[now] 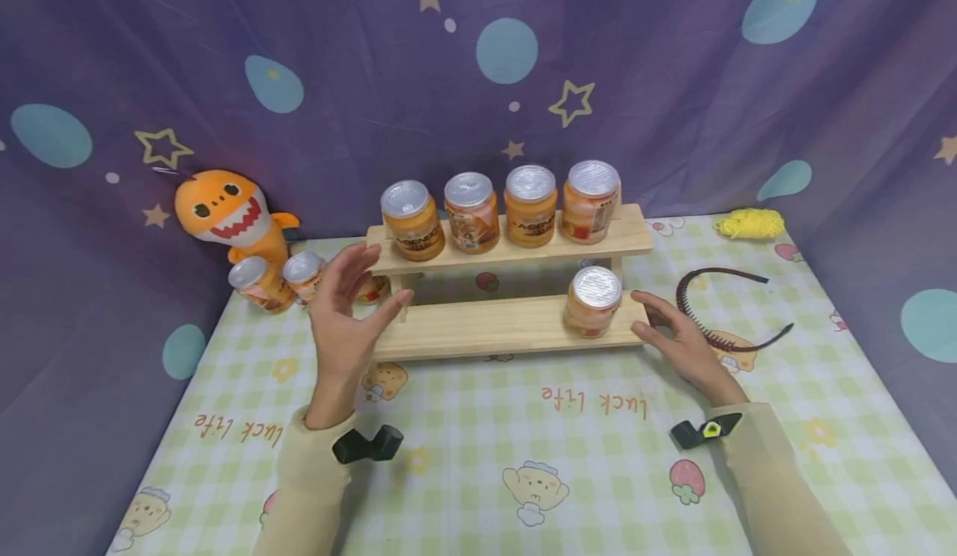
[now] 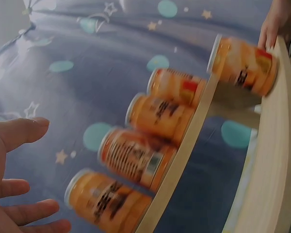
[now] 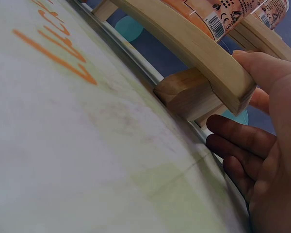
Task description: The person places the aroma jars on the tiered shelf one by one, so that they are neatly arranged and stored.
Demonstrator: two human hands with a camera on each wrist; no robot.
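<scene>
Head view: my right hand (image 1: 684, 344) rests flat beside the wooden rack (image 1: 508, 323); my left hand (image 1: 345, 317), wide and holding nothing, should reach slowly for the jars (image 1: 280, 282) left of it.

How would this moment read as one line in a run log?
left hand: open, beside wooden rack | right hand: open, thumb on rack's right end | upper shelf: four jars | lower shelf: one jar

This looks like a home play corner: a purple star-printed curtain (image 1: 673, 107) hangs behind, a cartoon checked cloth (image 1: 478, 456) covers the desk, and an orange shark plush toy (image 1: 224, 211) sits beside a wooden shelf (image 1: 516, 323).
</scene>
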